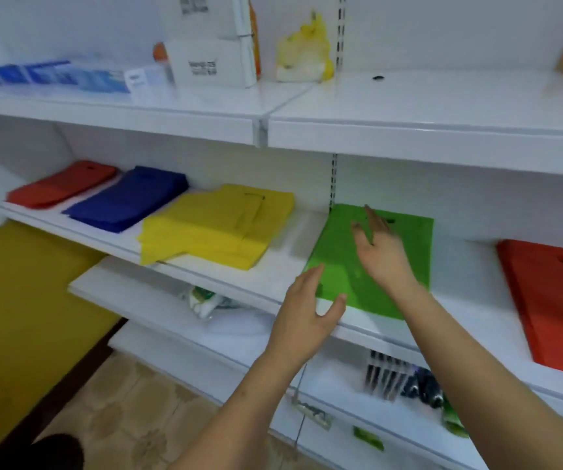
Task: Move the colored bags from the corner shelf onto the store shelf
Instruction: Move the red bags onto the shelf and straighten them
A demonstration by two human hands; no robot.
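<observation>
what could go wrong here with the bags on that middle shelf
1. The yellow bags lie rumpled, one corner hanging past the shelf edge; a brush could pull them off.
2. The green bag also overhangs the front lip beside the open left hand, so a nudge might slide it down.

White metal shelving (409, 130) fills the view in tiers against a white wall (443, 28) – a slotted upright (341, 32) at twelve o'clock – while beige patterned floor tiles (131, 408) lie at seven o'clock beside a yellow panel (19, 317) at nine, under even, soft light.
</observation>
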